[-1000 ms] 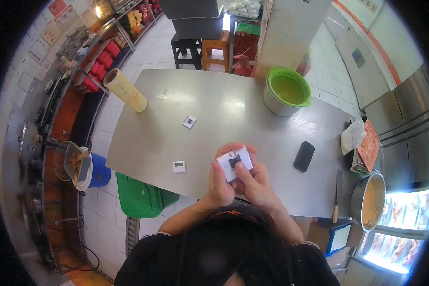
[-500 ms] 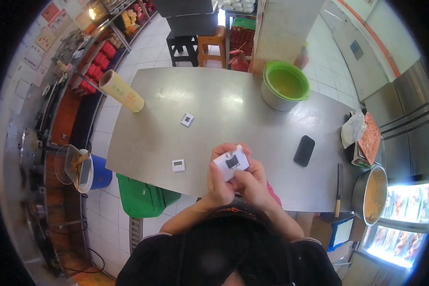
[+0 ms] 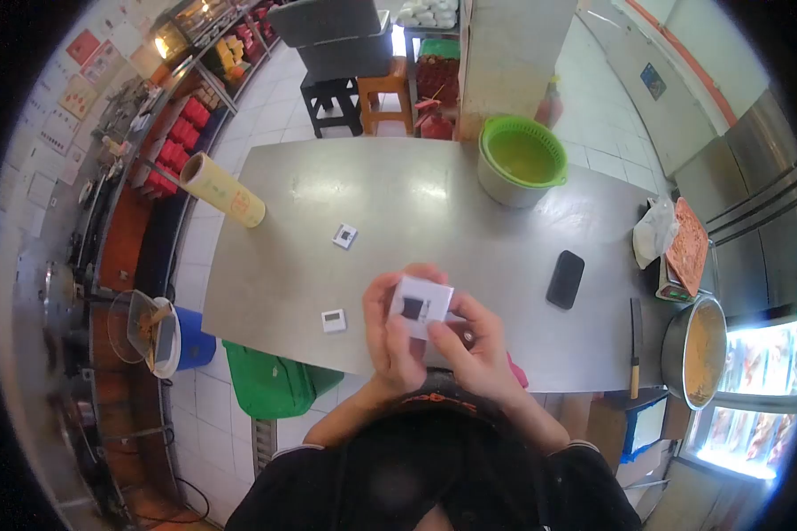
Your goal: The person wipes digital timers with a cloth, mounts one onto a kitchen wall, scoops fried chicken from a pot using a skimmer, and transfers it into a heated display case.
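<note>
My left hand point(image 3: 388, 341) is closed around a small white plastic device point(image 3: 427, 299), its dark square patch facing up. My right hand point(image 3: 474, 350) pinches the device's lower right corner with the thumb. A small round shiny thing point(image 3: 468, 336) shows at the right hand's fingers; its kind is too small to tell. On the steel table point(image 3: 292, 274), left of my hands, lies a similar white device point(image 3: 333, 320) with a grey display. Farther back rests another white device point(image 3: 344, 236) with a dark square on top.
A black phone point(image 3: 565, 280) and a knife point(image 3: 635, 348) lie to the right. At the back stands a pot with a green strainer point(image 3: 522, 150). A roll of film point(image 3: 223, 190) is at the left, a metal bowl point(image 3: 695, 354) at the right edge, a green bin point(image 3: 266, 380) below.
The held device has turned in my hands and shifted slightly left. My right hand's fingers have changed position, and a small round shiny thing now shows there. The view has tilted slightly.
</note>
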Demonstrator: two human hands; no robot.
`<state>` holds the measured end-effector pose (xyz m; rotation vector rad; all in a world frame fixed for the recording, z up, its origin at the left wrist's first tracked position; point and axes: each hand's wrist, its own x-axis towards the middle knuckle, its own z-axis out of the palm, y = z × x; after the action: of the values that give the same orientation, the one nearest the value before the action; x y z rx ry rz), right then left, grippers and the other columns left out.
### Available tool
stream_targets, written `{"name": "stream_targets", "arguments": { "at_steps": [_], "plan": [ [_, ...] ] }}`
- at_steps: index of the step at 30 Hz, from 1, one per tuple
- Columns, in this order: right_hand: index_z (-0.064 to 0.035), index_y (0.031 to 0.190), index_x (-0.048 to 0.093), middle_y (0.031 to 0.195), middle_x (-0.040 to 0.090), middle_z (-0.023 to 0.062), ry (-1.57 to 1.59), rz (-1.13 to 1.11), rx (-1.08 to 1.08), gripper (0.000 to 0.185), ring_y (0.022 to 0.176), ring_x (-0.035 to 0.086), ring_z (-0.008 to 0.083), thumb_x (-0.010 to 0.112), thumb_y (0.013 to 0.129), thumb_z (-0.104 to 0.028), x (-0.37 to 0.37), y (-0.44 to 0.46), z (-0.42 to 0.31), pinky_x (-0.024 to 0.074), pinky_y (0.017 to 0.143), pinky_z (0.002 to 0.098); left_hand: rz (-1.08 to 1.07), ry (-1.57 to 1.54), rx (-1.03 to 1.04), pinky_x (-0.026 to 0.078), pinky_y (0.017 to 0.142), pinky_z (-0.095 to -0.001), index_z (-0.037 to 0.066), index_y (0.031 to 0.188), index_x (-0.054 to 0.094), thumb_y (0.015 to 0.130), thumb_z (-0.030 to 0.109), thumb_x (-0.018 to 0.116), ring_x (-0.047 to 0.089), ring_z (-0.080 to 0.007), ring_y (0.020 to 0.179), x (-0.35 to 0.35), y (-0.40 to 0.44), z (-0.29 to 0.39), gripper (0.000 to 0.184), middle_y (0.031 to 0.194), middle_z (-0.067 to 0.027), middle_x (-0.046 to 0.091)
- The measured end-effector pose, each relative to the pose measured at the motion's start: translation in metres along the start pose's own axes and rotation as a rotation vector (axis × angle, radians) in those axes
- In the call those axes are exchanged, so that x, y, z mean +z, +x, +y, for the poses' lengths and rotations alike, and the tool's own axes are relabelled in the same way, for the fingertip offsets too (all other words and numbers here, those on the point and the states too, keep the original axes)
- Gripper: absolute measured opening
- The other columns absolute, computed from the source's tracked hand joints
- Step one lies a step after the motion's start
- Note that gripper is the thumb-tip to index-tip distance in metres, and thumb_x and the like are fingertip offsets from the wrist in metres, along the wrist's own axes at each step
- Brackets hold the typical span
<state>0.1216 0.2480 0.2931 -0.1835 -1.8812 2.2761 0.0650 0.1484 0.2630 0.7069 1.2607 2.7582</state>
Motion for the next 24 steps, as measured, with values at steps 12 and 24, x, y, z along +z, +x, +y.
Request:
{"name": "stream_targets", "arguments": {
  "at_steps": [12, 24],
  "plan": [
    [-0.0007, 0.110, 0.058, 0.078, 0.067, 0.0109, -0.263, -0.096, -0.407, 0.026, 0.064, 0.067, 0.0222, 0.069, 0.088, -0.007, 0.002, -0.036, -0.077, 0.0525, 0.057, 0.0332, -0.254, -0.034, 0.050, 0.048, 0.103, -0.0463, 0.003, 0.114, 0.048, 0.096, 0.017, 0.064, 0.060, -0.0380, 0.117, 0.049, 0.001, 0.086, 0.028, 0.121, -0.0296, 0.059],
    [-0.0016, 0.073, 0.059, 0.070, 0.062, 0.0061, 0.255, -0.374, -1.054, 0.015, 0.054, 0.062, 0.0210, 0.064, 0.086, 0.002, 0.015, -0.040, -0.113, 0.0528, 0.051, 0.0363, -0.291, -2.029, 0.020, 0.045, 0.054, -0.0203, 0.005, 0.077, 0.064, 0.094, 0.014, 0.062, 0.062, -0.0150, 0.064, 0.176, -0.058, 0.065, 0.020, 0.072, -0.0108, 0.067]
  ]
}}
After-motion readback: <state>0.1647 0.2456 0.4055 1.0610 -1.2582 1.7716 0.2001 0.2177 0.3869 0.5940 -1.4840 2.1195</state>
